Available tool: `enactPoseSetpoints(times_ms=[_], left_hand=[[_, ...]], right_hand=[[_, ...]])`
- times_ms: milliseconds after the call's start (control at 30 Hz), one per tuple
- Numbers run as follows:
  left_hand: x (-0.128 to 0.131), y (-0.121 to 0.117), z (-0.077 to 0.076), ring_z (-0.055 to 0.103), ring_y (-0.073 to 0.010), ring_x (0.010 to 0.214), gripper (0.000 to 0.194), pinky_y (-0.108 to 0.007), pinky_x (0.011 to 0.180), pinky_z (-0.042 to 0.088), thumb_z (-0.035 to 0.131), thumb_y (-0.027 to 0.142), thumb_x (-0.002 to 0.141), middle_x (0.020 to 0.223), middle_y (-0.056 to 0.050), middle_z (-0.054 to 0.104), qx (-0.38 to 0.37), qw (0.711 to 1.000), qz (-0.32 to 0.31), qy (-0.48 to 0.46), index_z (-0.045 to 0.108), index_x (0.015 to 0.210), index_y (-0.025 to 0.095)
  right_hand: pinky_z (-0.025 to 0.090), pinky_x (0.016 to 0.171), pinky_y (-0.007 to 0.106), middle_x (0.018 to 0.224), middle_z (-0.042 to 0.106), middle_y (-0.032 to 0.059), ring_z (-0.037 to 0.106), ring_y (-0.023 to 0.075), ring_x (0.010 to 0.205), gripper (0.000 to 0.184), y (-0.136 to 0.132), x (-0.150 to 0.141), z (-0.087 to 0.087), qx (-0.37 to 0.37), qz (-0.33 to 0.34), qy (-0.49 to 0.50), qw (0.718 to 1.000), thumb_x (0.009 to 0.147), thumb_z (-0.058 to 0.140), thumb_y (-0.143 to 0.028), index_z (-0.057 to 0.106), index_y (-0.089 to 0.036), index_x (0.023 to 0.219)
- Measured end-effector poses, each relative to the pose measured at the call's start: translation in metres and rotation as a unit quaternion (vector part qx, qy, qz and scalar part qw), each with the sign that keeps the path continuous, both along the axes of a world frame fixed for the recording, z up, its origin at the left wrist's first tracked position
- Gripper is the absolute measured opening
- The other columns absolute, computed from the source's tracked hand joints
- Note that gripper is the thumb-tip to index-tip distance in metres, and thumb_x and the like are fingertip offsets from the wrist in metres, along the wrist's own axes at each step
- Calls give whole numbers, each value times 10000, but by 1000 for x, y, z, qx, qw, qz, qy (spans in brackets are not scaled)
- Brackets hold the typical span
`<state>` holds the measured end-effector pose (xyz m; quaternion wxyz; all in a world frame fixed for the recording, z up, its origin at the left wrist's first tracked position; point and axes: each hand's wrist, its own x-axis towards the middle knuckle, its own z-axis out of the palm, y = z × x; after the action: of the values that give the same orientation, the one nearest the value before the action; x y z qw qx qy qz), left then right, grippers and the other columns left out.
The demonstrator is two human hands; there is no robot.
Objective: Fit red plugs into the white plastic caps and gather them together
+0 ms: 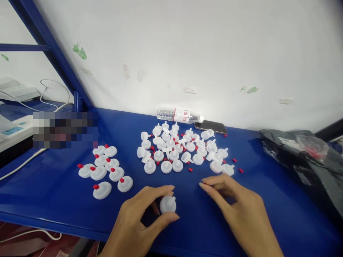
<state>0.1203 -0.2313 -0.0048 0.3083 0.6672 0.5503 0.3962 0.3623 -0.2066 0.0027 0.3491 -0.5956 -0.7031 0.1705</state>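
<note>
My left hand (139, 221) is closed round a white round plastic cap (168, 205) near the front edge of the blue table (53, 185). My right hand (238, 210) pinches a small red plug (203, 183) between thumb and forefinger, just right of the cap. Behind both hands lies a heap of loose white caps (177, 150) mixed with scattered red plugs (241, 170). To the left sits a group of white caps fitted with red plugs (105, 169).
A plastic water bottle (179, 115) lies on its side against the white wall, with a dark phone (210, 126) beside it. A crumpled black bag (302, 150) occupies the table's right end. White devices and cables (16, 125) are at the far left, by a blue frame post (53, 53).
</note>
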Motion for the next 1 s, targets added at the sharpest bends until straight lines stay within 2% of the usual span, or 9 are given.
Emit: enactPoseSetpoints(times_ms=[67,200,367,500,667,767,867,1000], left_hand=[[0,0,-1,696,-121,711,358,-201,710,587,844,349,803,1003,45,789,0,1000,-6,2,747,1147,363],[0,0,-2,690,-130,703,346,-213,706,588,840,384,808,998,27,796,7,1000,-12,13,753,1140,342],[-3,1,-2,693,-117,682,387,-197,696,590,854,372,793,997,41,802,26,999,-36,20,735,1160,341],[-3,1,-1,707,-121,714,374,-190,688,587,841,356,807,1030,38,800,15,999,-41,12,725,1162,333],[0,-1,-1,684,-83,675,555,-153,696,571,844,300,802,1006,110,801,10,999,-24,-26,613,1297,398],[0,-1,-1,708,-77,714,564,-139,721,572,837,277,815,1020,121,799,18,999,-32,-26,597,1307,411],[-1,0,-1,747,-98,816,543,-151,771,585,831,285,830,1045,94,801,37,998,-46,-11,605,1314,383],[-2,0,-2,746,-92,796,498,-144,758,591,821,327,848,1055,89,799,90,995,-42,28,615,1300,374]], right_hand=[[587,632,205,814,764,-11,746,161,706,167,-4,-7,8,-8,15,66,998,942,679,-416,758,-270,965],[609,672,205,911,789,19,754,165,759,183,-9,-29,17,-10,66,138,988,961,657,-359,808,-284,1033],[622,722,202,893,812,-4,782,177,790,132,-11,-50,9,-16,86,188,978,944,680,-324,804,-284,920],[606,746,163,919,818,-19,788,152,805,97,-14,-56,2,-17,96,197,976,951,666,-287,755,-268,919],[586,693,167,914,795,-27,749,132,768,86,-15,-61,2,29,79,180,980,930,683,-248,755,-279,896],[570,676,156,832,779,-47,727,116,709,93,-15,-63,2,7,84,177,981,929,684,-249,758,-281,883],[564,703,150,845,784,-56,734,113,730,103,-16,-62,0,-16,89,177,980,937,672,-249,760,-284,898],[561,710,165,847,784,-42,738,127,744,118,-18,-61,-1,-34,90,188,978,949,654,-272,758,-274,893]])
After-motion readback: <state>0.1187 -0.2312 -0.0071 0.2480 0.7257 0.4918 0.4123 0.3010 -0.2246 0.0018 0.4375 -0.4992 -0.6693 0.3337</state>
